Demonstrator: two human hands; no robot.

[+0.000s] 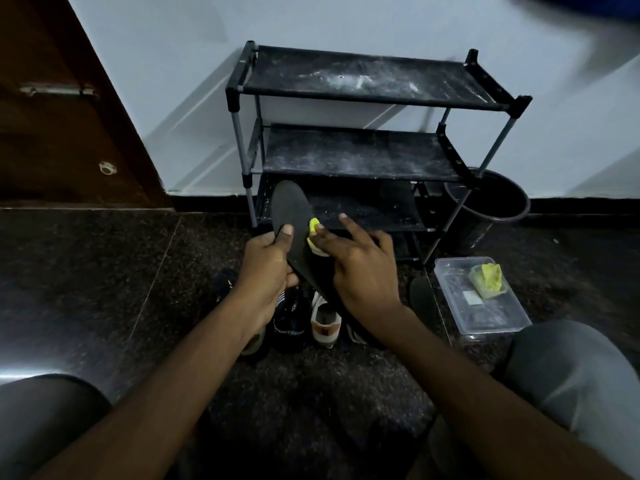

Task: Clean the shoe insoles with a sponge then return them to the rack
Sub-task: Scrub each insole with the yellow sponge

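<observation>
A black three-shelf rack [363, 147], its shelves dusted white, stands against the wall with a dark bin [491, 206] at its right; shoes [304, 317] crowd the floor under the arms, and a clear box [485, 317] holds a yellow-green sponge piece [488, 280]. The left hand [266, 268] grips a plain black insole [294, 226], tilted up before the lowest shelf. The right hand [360, 268] pinches a yellow sponge [314, 237] against its edge, mostly hidden by fingers; another insole [420, 296] lies half-seen beside the box.

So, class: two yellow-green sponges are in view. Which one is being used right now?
The sponge pinched in the right hand against the black insole that the left hand holds. The other sponge sits untouched in the clear plastic box.
</observation>
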